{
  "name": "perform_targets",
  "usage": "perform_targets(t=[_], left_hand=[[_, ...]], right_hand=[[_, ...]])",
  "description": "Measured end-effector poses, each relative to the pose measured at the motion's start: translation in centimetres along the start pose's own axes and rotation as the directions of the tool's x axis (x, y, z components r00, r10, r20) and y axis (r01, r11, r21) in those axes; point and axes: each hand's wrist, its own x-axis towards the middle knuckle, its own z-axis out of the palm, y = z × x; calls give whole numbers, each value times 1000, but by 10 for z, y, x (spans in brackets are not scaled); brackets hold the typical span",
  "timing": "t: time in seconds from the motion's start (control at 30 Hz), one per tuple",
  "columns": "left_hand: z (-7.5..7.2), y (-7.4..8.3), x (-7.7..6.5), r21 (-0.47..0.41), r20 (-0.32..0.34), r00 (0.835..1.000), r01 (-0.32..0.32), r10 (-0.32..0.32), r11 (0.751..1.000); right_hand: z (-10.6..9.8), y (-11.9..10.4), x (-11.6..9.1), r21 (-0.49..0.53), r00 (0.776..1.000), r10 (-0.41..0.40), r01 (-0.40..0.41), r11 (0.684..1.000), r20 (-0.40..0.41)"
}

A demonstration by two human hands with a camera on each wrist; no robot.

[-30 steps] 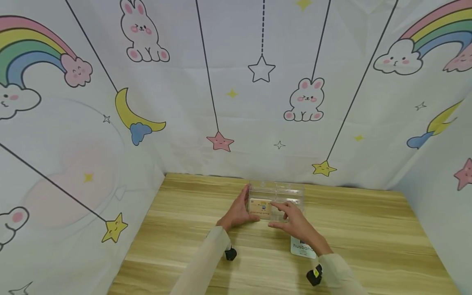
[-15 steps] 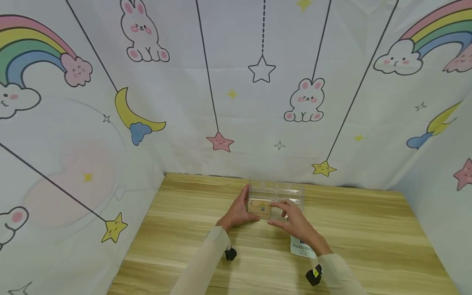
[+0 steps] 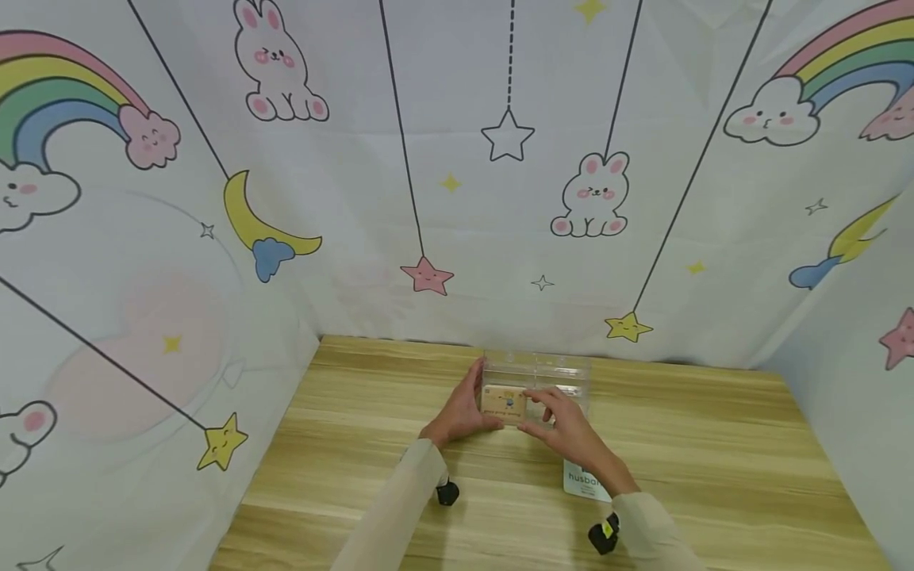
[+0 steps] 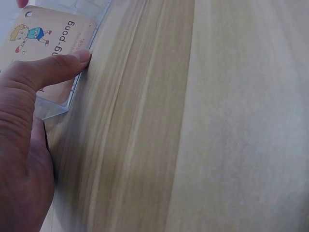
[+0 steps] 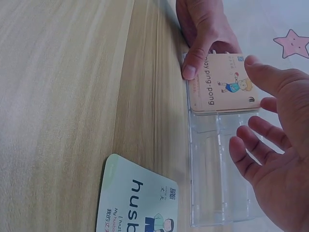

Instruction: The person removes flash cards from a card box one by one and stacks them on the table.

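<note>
At the lower centre of the head view, a clear plastic divided box (image 3: pixel 562 369) is set on a wood-grain table (image 3: pixel 714 444), near the foot of a white printed curtain (image 3: pixel 485 214). A "play ping-pong" flash card (image 3: pixel 504 404) is lodged in the box's near-left compartment; in the right wrist view, the edges of more cards can be seen beneath it.

The box's left end is gripped by the left hand (image 3: pixel 457 414): the fingers are laid along the left side, and the thumb is placed across the near edge, so that part of the card's wording is covered in the left wrist view.

The right hand (image 3: pixel 567 424) is held over the right part of the box, its fingers loosely bent and spread. One fingertip is brought to the card's far right corner in the head view; whether the card is actually touched cannot be told.

A pale green "husband" flash card (image 5: pixel 137 198) is laid flat on the table at the lower left of the right wrist view, its word cut off by the frame. In the head view it is partly covered by the right forearm. Beige sleeves (image 3: pixel 393 507) are worn, with a small black device (image 3: pixel 447 492) seen at each wrist.
</note>
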Motion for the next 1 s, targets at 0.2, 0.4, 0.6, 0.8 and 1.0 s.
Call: perform_targets(t=[0.2,0.4,0.6,0.8,1.0], left_hand=[[1,-1,1,3,0,1000,0,0,1000],[1,1,0,-5,-10,1000,-12,12,1000],[1,0,0,12,-11,1000,-27,27,1000],[1,-1,0,13,-6,1000,-9,9,1000],[1,0,0,19,-10,1000,-14,14,1000]], right_hand=[[-1,0,1,12,999,29,-29,999,24],[-2,0,1,33,1000,25,-26,999,10],[1,1,3,43,1000,-14,15,999,-14],[6,1,5,76,998,-57,57,995,0],[8,-2,5,61,999,-30,33,998,-42]])
